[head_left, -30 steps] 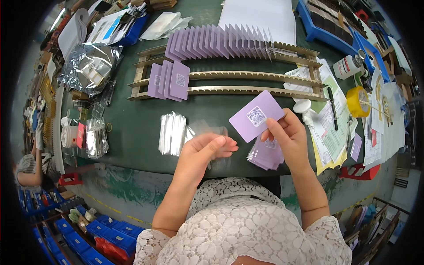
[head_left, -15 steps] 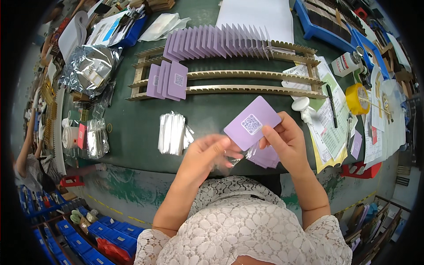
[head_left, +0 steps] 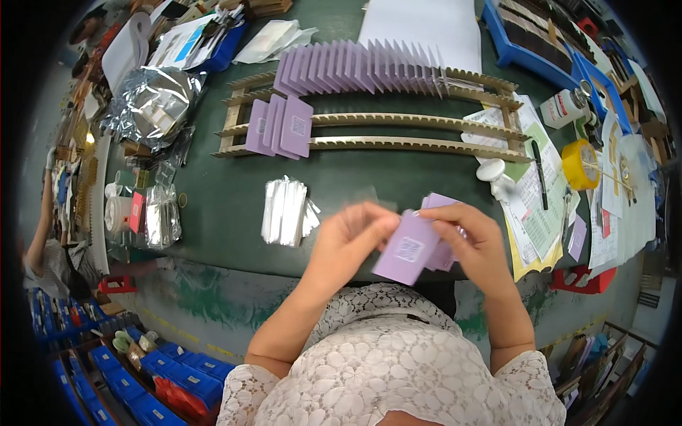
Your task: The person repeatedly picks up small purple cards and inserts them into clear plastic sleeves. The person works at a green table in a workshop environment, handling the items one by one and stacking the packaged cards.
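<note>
Close to the table's front edge I hold a purple card (head_left: pixel 403 252) with a printed square code, tilted downward. At its upper left corner the fingers of my left hand (head_left: pixel 348 241), partly blurred, pinch it. My right hand (head_left: pixel 474 243) grips its upper right corner between thumb and fingers. Behind the card and partly hidden by it lie more purple cards (head_left: pixel 442 200). A bundle of shiny clear sleeves (head_left: pixel 284 211) rests left of my hands. Farther back, a slotted metal rack (head_left: pixel 398 119) carries a long row of upright purple cards (head_left: pixel 341 69) and several more at its left front (head_left: pixel 295 126).
To the right are a white knob-shaped object (head_left: pixel 490 170), papers with a black pen (head_left: pixel 540 174), a roll of yellow tape (head_left: pixel 579 163) and a white bottle (head_left: pixel 561 108). A silvery plastic bag (head_left: pixel 153 106) and another sleeve bundle (head_left: pixel 162 216) lie left. A blue tray (head_left: pixel 508 42) stands back right.
The held card has swung from a raised, face-up tilt to hanging lower, its coded face turned downward-left. My left hand has come in to its upper corner. The whole view shifted slightly.
</note>
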A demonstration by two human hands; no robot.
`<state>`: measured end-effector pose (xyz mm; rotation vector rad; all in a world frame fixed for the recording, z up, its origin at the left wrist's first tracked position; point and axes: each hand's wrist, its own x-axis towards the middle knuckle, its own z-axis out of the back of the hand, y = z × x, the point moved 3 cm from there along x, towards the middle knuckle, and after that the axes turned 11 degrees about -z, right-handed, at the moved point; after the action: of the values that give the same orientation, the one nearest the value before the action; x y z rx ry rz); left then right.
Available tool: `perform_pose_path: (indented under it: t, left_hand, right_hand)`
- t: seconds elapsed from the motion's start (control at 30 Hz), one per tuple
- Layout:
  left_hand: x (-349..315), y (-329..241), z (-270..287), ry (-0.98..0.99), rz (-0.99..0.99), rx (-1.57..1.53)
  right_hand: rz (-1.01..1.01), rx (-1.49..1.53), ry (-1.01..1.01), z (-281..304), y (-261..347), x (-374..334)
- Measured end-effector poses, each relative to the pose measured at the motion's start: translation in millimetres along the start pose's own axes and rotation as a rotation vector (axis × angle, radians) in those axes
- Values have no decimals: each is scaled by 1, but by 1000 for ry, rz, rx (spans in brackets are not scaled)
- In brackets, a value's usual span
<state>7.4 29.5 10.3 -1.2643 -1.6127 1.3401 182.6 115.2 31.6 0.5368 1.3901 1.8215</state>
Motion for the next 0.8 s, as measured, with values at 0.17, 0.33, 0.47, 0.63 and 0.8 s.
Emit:
perform_pose_path:
  t: [0.17, 0.33, 0.47, 0.63, 0.8]
  left_hand:
    - [38, -28, 51, -461, -486, 504]
    - [38, -29, 83, -614, -480, 818]
    - [46, -31, 59, -544, -446, 934]
    - [45, -30, 58, -536, -505, 834]
    - [28, -40, 54, -582, -546, 600]
  right_hand:
    - [80, -190, -185, 31, -8, -2]
    - [119, 936, 173, 31, 63, -22]
    - [348, 1121, 457, 40, 97, -37]
    - [408, 1097, 532, 39, 95, -43]
    - [421, 1060, 551, 36, 92, -42]
